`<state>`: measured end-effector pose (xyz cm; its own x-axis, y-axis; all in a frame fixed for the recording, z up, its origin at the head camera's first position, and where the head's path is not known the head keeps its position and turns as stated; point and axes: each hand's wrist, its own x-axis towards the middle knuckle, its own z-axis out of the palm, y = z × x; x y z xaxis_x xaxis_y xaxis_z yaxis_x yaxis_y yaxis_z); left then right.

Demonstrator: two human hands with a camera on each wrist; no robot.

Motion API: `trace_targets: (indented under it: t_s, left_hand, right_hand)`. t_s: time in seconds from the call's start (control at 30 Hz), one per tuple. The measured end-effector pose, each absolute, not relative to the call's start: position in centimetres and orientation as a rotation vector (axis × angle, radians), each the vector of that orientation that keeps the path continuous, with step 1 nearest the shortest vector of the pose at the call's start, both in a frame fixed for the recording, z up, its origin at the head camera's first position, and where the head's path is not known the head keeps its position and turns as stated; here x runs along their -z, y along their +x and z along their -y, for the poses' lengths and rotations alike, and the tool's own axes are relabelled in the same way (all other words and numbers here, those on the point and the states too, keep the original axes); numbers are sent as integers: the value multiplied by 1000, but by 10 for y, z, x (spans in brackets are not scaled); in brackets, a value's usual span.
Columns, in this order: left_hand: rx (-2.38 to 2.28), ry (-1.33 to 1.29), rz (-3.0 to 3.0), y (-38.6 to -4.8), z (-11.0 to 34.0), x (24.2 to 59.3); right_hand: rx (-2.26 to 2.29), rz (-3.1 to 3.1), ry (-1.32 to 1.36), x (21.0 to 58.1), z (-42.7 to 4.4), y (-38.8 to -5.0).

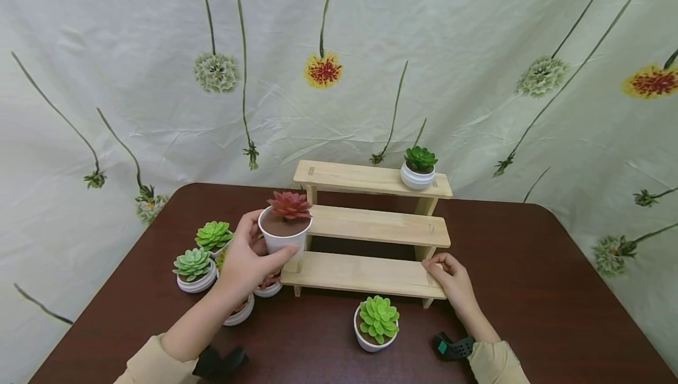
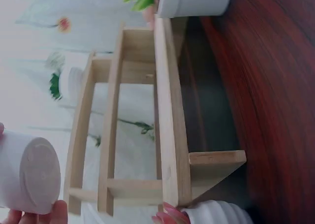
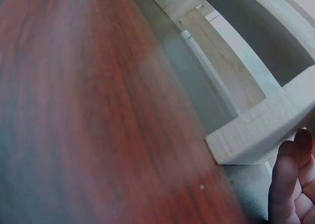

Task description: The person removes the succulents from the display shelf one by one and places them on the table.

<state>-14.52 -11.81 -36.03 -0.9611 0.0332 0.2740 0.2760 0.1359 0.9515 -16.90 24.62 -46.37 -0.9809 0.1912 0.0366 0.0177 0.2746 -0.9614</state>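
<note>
In the head view my left hand [image 1: 249, 263] grips a white pot [image 1: 281, 242] with a red artificial succulent [image 1: 290, 205], raised beside the left end of a three-tier wooden plant stand [image 1: 365, 273]. The pot's round underside [image 2: 42, 175] shows in the left wrist view, fingertips at its lower edge. My right hand [image 1: 454, 284] pinches the right end of the stand's lowest shelf, thumb on top. Its curled fingers [image 3: 285, 175] appear beside the stand's end leg [image 3: 261, 125] in the right wrist view. A dark green succulent [image 1: 418, 169] stands on the top shelf's right end.
A bright green succulent [image 1: 378, 320] stands in front of the stand. Several more potted succulents, among them a pale green one [image 1: 193, 264], cluster at the left, partly hidden by my left arm. The brown table [image 1: 508, 248] meets a flower-printed cloth [image 1: 371, 36] behind.
</note>
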Motion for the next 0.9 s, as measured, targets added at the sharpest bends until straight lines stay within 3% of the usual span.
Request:
trace_targets:
  t_s: [0.7,0.9]
  left_hand:
    - [1738,34,2152,-117,160,395]
    - [1726,0,2066,-130,187,445]
  right_hand:
    - [-1775,2402,-205,464,-247,-169]
    - [-1770,2406,-193,465,-246,-170]
